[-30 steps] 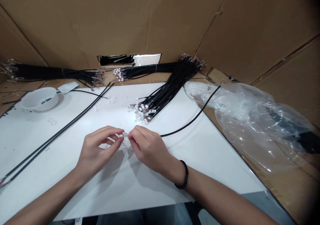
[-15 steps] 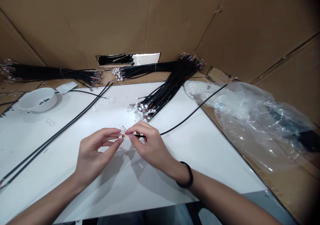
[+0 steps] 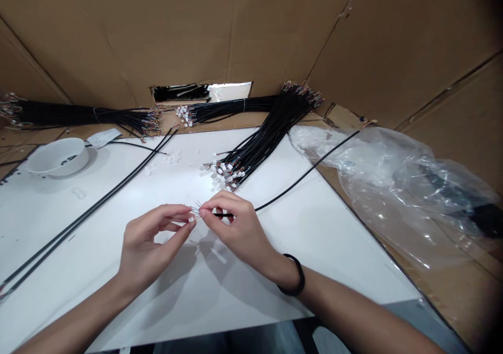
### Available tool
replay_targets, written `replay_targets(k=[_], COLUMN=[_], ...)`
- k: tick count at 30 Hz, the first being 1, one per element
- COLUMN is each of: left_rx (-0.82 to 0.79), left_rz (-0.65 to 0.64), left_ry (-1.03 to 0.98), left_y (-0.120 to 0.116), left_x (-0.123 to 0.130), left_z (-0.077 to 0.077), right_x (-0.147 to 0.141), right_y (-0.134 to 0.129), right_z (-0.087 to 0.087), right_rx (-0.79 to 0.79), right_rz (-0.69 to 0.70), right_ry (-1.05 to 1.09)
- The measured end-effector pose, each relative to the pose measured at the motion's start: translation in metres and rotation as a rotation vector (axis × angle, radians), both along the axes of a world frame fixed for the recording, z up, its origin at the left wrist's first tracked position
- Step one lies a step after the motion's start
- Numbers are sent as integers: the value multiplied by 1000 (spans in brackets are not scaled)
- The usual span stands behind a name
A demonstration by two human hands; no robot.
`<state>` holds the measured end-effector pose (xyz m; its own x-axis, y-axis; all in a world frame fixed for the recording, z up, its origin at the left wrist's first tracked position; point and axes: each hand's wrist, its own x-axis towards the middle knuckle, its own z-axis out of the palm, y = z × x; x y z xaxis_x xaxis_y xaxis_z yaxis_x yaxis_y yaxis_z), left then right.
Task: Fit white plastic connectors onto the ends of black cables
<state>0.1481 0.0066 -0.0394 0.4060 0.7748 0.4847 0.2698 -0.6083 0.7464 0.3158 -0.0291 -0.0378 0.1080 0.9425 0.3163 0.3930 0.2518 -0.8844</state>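
Between the fingers of my left hand point(image 3: 155, 239) is a small white connector housing point(image 3: 192, 219), pinched near the thumb tip. My right hand point(image 3: 236, 225) is closed around the end of a black cable point(image 3: 288, 194), close to where its thin wires point(image 3: 197, 206) come out. These wires fan out between both hands, and at least one seems to run to the housing. How deep it sits in the housing is too small to tell. From my right hand the cable curves away to the back right, its far end near a plastic bag.
A bundle of black cables with white connectors point(image 3: 259, 147) lies behind my hands. Another cable bundle point(image 3: 78, 114) lies back left. A white bowl point(image 3: 58, 157) holds small dark pieces. Loose white connectors point(image 3: 173, 156) lie nearby. A clear plastic bag point(image 3: 393, 186) is at right, cardboard walls point(image 3: 188, 29) behind.
Both hands have stayed nearly in place. The wires between them have shifted slightly, and the right fingertips have moved a little to the right. The housing is still in the left fingers.
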Motion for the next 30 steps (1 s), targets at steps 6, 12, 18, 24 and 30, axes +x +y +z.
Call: replay_targets(k=[6, 12, 18, 24, 30], left_rx=[541, 417, -134, -816, -944], left_rz=[-56, -42, -14, 11, -38], left_ry=[198, 211, 31, -226, -327], left_y=[-2, -9, -8, 4, 10], left_x=[2, 4, 6, 8, 5], left_z=[0, -2, 3, 11, 7], right_x=[-4, -7, -6, -4, -1], right_y=[-2, -4, -2, -2, -1], right_z=[-5, -12, -11, -11, -9], right_rx=[24, 74, 123, 243, 405], right_rz=[-54, -107, -104, -103, -101], right_ry=[-132, -286, -294, -370, -563])
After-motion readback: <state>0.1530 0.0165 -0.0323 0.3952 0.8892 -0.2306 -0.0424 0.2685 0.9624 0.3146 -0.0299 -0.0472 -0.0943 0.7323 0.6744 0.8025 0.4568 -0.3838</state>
